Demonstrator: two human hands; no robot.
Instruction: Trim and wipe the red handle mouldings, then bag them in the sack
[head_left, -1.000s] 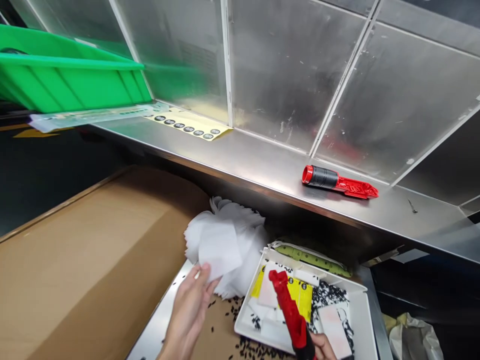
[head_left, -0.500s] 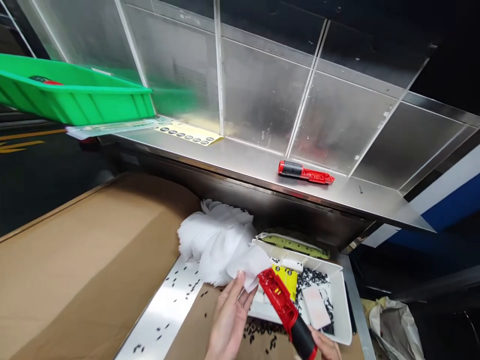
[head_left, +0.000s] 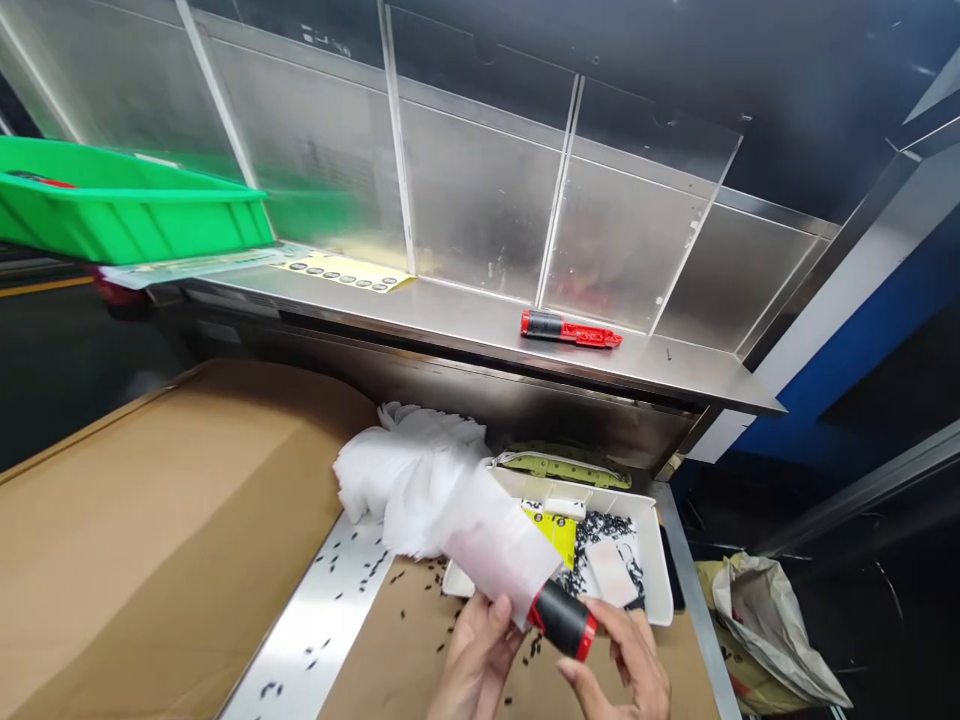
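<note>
Red-and-black part [head_left: 564, 618] partly inside a thin white sleeve [head_left: 504, 540]

Held between two bare hands just in front of a white tray [head_left: 663, 580], the part tilts so that its black end, rimmed in red, points down and to the right. The rest is covered by the sleeve, through which a pinkish tint shows. The left hand [head_left: 480, 655] pinches the sleeve near its mouth between thumb and fingers, probably to steady the opening. The right hand [head_left: 626, 655] pinches the red rim between thumb and forefinger, a grip that seems chosen to keep clear of the sleeve.

Beside the tray, a loose white heap [head_left: 409, 475] of thin sheets or sleeves sits within easy reach. Tray walls likely keep small black pieces [head_left: 607, 523] together, though others are scattered over the counter [head_left: 289, 635]. Behind, a second part [head_left: 570, 329] lies on a metal shelf [head_left: 465, 312], apparently out of the hands' way.
</note>
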